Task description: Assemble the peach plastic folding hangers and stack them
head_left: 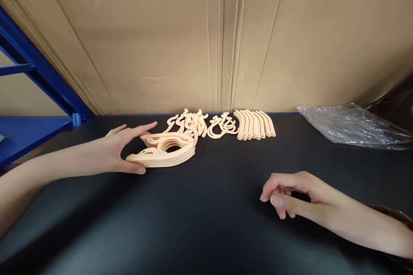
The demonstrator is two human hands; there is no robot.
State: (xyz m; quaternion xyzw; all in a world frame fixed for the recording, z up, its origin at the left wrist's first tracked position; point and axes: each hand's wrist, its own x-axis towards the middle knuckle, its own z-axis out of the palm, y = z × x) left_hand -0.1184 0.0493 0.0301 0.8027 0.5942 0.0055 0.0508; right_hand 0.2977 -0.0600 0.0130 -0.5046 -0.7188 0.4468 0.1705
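Observation:
Cream plastic folding hangers (pixel 174 161) lie in a neat stack at the left middle of the black table. My left hand (pixel 121 150) is open around the stack's left end. Its thumb rests along the near edge, and the index finger stretches out above the far side. My right hand (pixel 300 197) hovers low over the right part of the table, away from the pieces. Its fingers are loosely curled and apart, with nothing visible in them. Behind the stack lies a heap of cream hook-ended pieces (pixel 192 121). Farther right are loose hooks (pixel 222 126) and a row of curved hanger arms (pixel 254 124).
A clear plastic bag (pixel 351 126) lies crumpled at the back right, beside a dark object (pixel 395 103). Brown cardboard (pixel 161 43) stands along the table's rear edge. A blue metal frame (pixel 48 73) rises at the left.

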